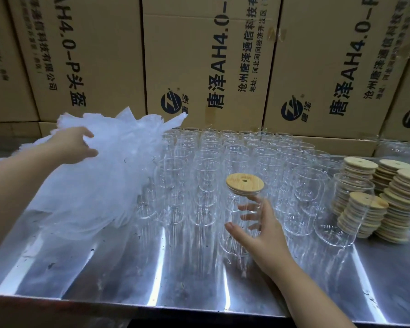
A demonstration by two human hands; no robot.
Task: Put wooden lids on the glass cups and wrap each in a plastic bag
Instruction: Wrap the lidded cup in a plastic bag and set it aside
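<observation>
Two hands, and where?

Left hand [77,144] far left, laid on the heap of plastic bags [100,181], fingers loosely bent and apart, nothing visibly pinched.

And right of the heap?

Rows of bare glass cups [223,152], upright and close-packed, from mid-table to the far edge, up against cardboard boxes [199,67].

Any capped?

One only: lidded cup [232,242] near the middle, just in front of the rows, upright, base at or just above the steel table [152,268], cannot tell which. Wooden lid [245,182] flat on its rim, small hole in the top.

Held?

Gripped by the right hand [260,230], thumb on the near-left wall, fingers curled round the far side, seen through the glass.

Further right?

Lid stacks [388,209], several, some leaning, with one more bare cup just in front of them.
</observation>
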